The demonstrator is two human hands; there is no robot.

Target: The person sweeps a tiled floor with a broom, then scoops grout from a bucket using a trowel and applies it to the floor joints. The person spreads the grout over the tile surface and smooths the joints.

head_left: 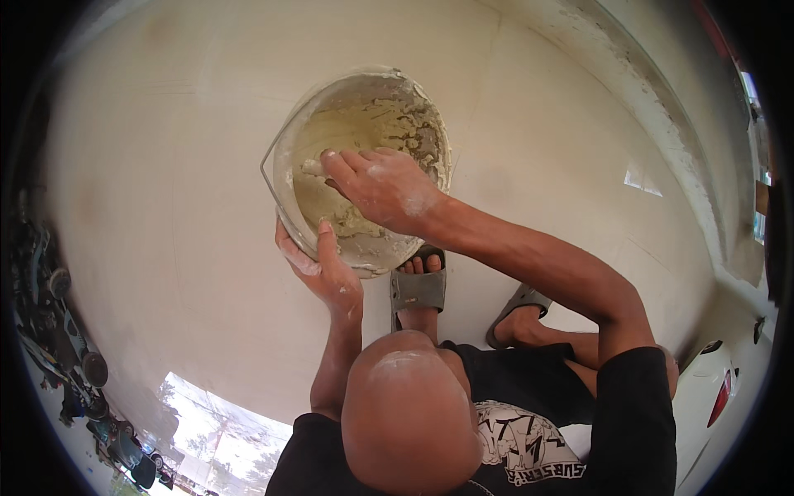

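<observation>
A bucket [444,136] with a paste-crusted rim is tipped so its mouth faces me. Pale yellowish paste [339,132] coats its inside, with rough lumps along the far right wall. My left hand [327,260] grips the near left rim, its thumb over the edge and its fingers outside. Over the bucket's mouth, my right hand [385,186] is closed around a tool with a pale, stubby handle end [313,168]. The rest of that tool is hidden by the hand and paste. A thin wire bail [266,157] hangs out at the bucket's left side.
Just below the bucket are my feet in grey sandals [418,289]. Smooth cream floor [165,207] spreads around. Dark wheeled items [91,368] line the left edge. A white car [707,388] with a red tail light stands at lower right. A pale ledge [653,91] curves along the right.
</observation>
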